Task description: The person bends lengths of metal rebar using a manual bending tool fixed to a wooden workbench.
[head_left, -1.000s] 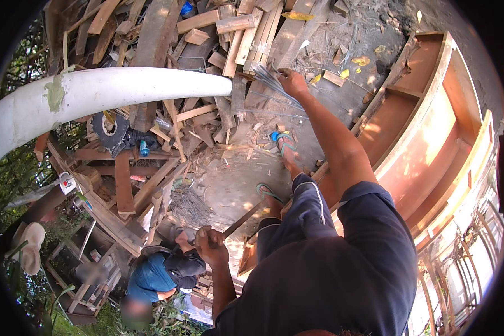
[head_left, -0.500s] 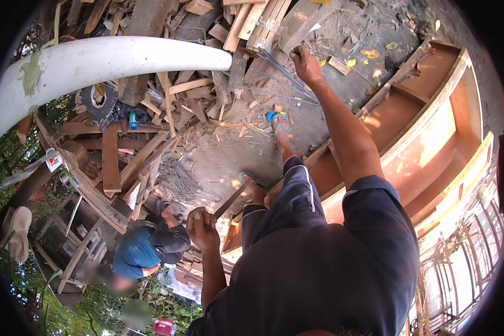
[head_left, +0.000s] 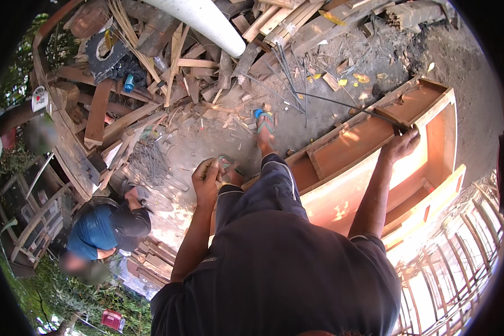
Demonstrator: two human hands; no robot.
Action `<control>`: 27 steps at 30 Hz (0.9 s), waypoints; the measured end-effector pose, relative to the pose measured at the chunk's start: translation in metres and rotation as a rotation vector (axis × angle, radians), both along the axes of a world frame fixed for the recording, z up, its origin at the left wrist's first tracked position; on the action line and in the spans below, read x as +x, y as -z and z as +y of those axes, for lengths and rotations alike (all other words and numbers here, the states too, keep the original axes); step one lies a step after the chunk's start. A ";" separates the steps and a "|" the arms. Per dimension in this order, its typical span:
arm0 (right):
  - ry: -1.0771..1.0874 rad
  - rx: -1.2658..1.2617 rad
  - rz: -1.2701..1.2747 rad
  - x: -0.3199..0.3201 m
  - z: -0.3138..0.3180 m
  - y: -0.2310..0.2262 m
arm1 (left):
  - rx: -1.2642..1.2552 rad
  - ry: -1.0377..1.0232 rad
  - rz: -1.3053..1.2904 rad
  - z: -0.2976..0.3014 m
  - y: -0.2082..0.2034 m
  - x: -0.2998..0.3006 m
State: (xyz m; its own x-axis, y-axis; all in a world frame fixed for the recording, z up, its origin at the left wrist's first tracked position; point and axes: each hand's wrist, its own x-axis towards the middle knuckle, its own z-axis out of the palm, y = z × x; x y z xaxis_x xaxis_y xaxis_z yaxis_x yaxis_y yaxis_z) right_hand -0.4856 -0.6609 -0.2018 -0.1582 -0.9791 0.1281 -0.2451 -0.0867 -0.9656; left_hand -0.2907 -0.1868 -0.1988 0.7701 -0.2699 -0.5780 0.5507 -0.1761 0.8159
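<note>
above the long wooden frame on the right, a thin dark rod (head_left: 347, 105) runs slantwise, one end at the person's right hand (head_left: 402, 144) and the other out over the ground among more rods. the right hand's fingers are pinching the rod near that end. around its far end, several thin grey rods (head_left: 286, 67) lie fanned out on the dirt ground (head_left: 207, 131). below the right hand is the wooden frame (head_left: 341, 207), shallow and reddish brown, with crosspieces dividing its narrow side.

near the person's middle, well apart from the rod, the left hand (head_left: 206, 178) is raised with its fingers bent; whether they pinch anything i cannot tell. beyond it, one foot (head_left: 265, 131) in a sandal shows on the ground. farther out, a tangle of wire (head_left: 150, 162) lies near a crouching person in a blue shirt (head_left: 92, 229). at the top, a smooth white beam (head_left: 207, 22) reaches over a heap of scrap wood (head_left: 193, 71).
</note>
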 end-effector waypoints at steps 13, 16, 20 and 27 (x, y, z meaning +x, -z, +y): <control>-0.004 0.694 -0.588 -0.065 0.099 0.021 | -0.180 0.043 -0.086 0.048 -0.014 -0.004; -0.085 0.789 -0.622 -0.031 0.172 0.019 | -0.277 -0.051 -0.101 0.078 -0.044 0.002; -0.361 0.932 -0.687 -0.032 0.236 0.032 | -0.374 -0.075 -0.120 0.139 -0.083 0.012; -0.589 0.962 -0.422 -0.016 0.323 0.011 | -0.353 -0.347 -0.221 0.240 -0.104 0.003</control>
